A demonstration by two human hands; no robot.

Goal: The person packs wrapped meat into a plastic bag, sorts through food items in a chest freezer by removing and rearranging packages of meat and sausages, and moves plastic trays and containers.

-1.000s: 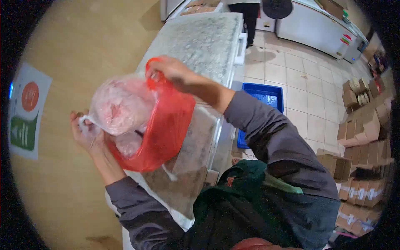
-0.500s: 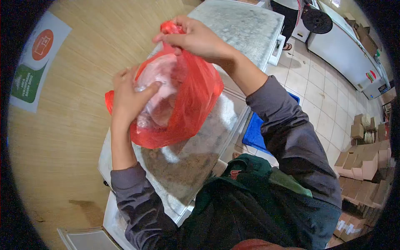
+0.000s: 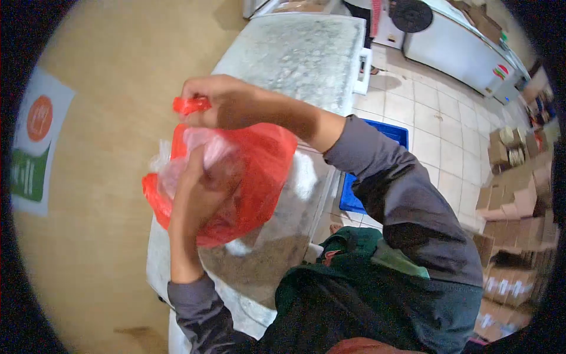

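Note:
A red plastic bag [image 3: 268, 171] hangs open over a frosty white freezer top [image 3: 295, 53]. My right hand [image 3: 215, 103] is closed on one of its handles, at the bag's upper left. Inside the mouth of the bag is a clear, pinkish plastic bag [image 3: 206, 144], its contents too blurred to name. My left hand [image 3: 203, 189] reaches in at the mouth, against the clear bag; its fingertips are hidden, so its grip cannot be made out. The other red handle [image 3: 154, 192] dangles loose left of my left wrist.
A blue crate [image 3: 354, 192] stands on the tiled floor right of the freezer. Beyond are a person's legs [image 3: 361, 17], a black round stool [image 3: 411, 16] and a white chest freezer [image 3: 454, 56]. Cardboard boxes [image 3: 513, 230] are stacked at right. A poster [image 3: 38, 141] is on the left wall.
My left hand has gone from the clear bag's knotted end to the red bag's mouth and further in. My right hand, with the red handle, has moved left. The clear bag sits lower.

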